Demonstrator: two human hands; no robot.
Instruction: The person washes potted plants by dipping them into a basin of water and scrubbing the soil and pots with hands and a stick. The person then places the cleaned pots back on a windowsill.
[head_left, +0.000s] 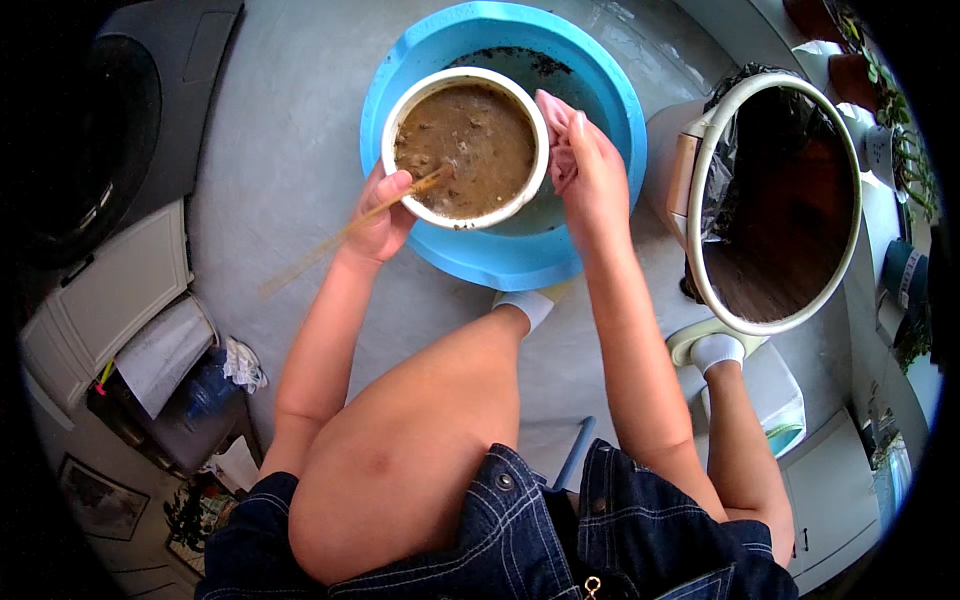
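My left hand (382, 217) grips the left rim of a round white pot (391, 124), its thumb over the edge. Murky brown water (472, 142) with bits of dirt fills the pot almost to the brim. A thin wooden stick (352, 229) slants out of the water across the rim by my left thumb; its outer end is blurred. Bunched in my right hand (600, 176) is a pink cloth (559, 142), held against the pot's right side. Below the pot is a large blue plastic basin (480, 266) holding cloudy water and dark specks of soil.
At the right stands a white bin (780, 328) lined with a black bag. Potted plants (892, 105) line a ledge beyond it. To the left are a dark front-loading washing machine (202, 67) and a white cabinet (120, 292). Grey floor (277, 112) surrounds the basin.
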